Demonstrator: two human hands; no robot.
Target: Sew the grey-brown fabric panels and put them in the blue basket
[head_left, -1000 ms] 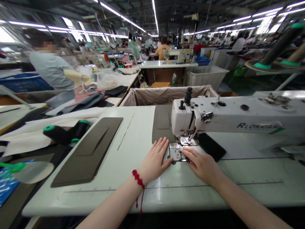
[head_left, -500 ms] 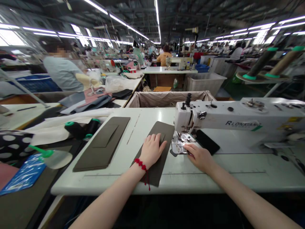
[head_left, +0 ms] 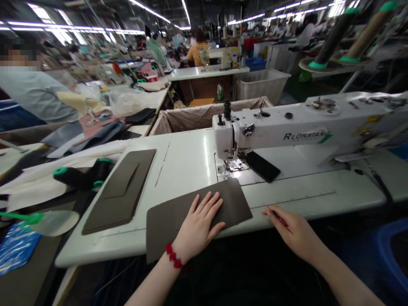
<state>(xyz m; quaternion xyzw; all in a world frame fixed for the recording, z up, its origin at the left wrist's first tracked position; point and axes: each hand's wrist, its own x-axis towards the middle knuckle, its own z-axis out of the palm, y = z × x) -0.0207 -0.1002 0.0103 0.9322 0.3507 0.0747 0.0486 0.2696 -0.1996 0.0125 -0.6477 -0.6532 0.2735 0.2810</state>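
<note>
A dark grey-brown flat panel (head_left: 178, 225) lies across the front edge of the white sewing table (head_left: 188, 157), its near corner hanging over the edge. My left hand (head_left: 199, 221) rests flat on it, fingers spread. My right hand (head_left: 295, 229) is near the table's front edge, pinching a thin dark tool (head_left: 277, 216), possibly small snips. The presser foot (head_left: 234, 165) of the white sewing machine (head_left: 270, 131) is bare, with a black phone (head_left: 263, 166) beside it. Both hands are well in front of the needle area.
A stack of similar panels (head_left: 123, 191) lies on the table's left. Black thread cones (head_left: 83, 178) lie beyond it. A lined bin (head_left: 204, 117) stands behind the table. A co-worker (head_left: 32, 89) sits at the left. A blue container (head_left: 389, 250) sits low at the right.
The panel has left the machine's foot and slid toward me, turned sideways over the table's front edge. My right hand has drawn back from the needle area, now with a thin tool.
</note>
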